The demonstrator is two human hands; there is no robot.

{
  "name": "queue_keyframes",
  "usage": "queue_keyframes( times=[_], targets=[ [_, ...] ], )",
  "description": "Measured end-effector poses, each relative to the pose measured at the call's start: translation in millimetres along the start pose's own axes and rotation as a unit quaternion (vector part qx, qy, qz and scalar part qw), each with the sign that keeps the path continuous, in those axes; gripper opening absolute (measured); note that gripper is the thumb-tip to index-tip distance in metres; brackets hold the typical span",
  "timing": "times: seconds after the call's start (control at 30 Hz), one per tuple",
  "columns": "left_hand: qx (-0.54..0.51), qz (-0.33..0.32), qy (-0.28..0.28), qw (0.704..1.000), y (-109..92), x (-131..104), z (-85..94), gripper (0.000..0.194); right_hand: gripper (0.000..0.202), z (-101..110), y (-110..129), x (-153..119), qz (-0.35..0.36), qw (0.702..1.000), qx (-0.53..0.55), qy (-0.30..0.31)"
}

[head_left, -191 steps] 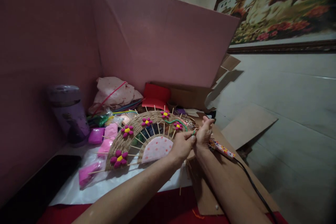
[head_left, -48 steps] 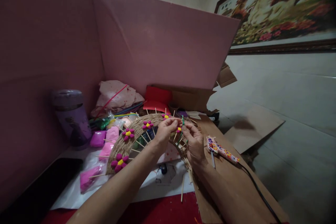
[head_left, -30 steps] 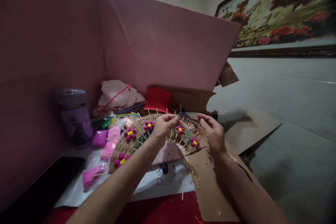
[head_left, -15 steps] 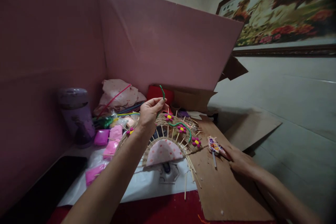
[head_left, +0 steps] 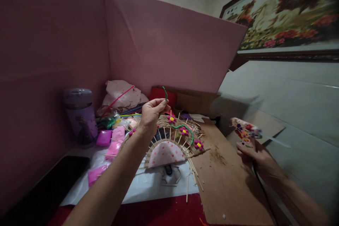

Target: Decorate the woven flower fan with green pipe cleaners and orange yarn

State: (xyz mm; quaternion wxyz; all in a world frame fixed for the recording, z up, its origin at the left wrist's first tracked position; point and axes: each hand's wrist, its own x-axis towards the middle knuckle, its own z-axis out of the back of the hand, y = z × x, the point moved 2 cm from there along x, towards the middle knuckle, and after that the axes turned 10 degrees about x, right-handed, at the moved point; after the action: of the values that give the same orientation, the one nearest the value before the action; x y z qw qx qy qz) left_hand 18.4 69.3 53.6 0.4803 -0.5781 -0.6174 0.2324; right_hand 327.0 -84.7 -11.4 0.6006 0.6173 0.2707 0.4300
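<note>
My left hand (head_left: 153, 114) pinches a thin green strand (head_left: 165, 93) between thumb and fingers, its tip pointing up. Below and beyond that hand lies a half-round fan of thin sticks woven with twine (head_left: 194, 137). Magenta flowers with yellow centres (head_left: 184, 131) sit on the fan's band, and a wavy green strand (head_left: 191, 136) runs between them. A dotted pale cloth half-circle (head_left: 165, 153) fills its middle. To the right, my right hand (head_left: 254, 153) grips a flower-patterned glue gun (head_left: 245, 132) raised above the cardboard, a clear glue stick jutting from its back and a dark cord hanging down.
A cardboard sheet (head_left: 225, 183) covers the right side. On the left stand a purple tumbler (head_left: 81, 120) and several pink packets (head_left: 103, 137), with a black phone-like slab (head_left: 53, 187) nearer. Pink panels (head_left: 164, 39) rise behind. Loose sticks (head_left: 187, 189) lie in front.
My right hand has lifted the glue gun off the cardboard, up and to the right, turning it so its glue stick points right. My left hand stays nearly still with the green strand.
</note>
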Motion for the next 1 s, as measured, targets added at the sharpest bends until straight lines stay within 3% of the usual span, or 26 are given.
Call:
queue_keyframes(
  times=[0.1, 0.33, 0.47, 0.57, 0.73, 1.0],
  targets=[
    [0.0, 0.001, 0.002, 1.0, -2.5, 0.8, 0.9, 0.025, 0.035, -35.8, 22.2, -8.2, -0.066, 0.986, 0.111, 0.105],
    [-0.003, -0.011, -0.014, 1.0, -17.6, -1.3, 5.5, 0.023, 0.048, -123.9, 36.7, -1.6, -0.09, 0.966, 0.026, 0.241],
    [-0.007, -0.013, -0.027, 1.0, -22.3, -2.8, 6.5, 0.019, 0.047, -157.9, 45.3, 13.2, -0.131, 0.938, 0.063, 0.316],
    [-0.01, -0.007, -0.031, 0.999, -23.1, -2.7, 6.8, 0.017, 0.045, -171.8, 46.9, 21.5, -0.117, 0.925, 0.06, 0.356],
    [-0.009, -0.004, -0.03, 0.999, -23.6, -1.6, 8.6, 0.015, 0.039, -182.3, 37.5, 25.9, -0.037, 0.931, 0.035, 0.361],
    [-0.017, 0.006, -0.04, 0.999, -24.9, -1.9, 11.2, 0.008, 0.037, -191.7, 28.8, 28.1, -0.03, 0.93, 0.022, 0.365]
  ],
)
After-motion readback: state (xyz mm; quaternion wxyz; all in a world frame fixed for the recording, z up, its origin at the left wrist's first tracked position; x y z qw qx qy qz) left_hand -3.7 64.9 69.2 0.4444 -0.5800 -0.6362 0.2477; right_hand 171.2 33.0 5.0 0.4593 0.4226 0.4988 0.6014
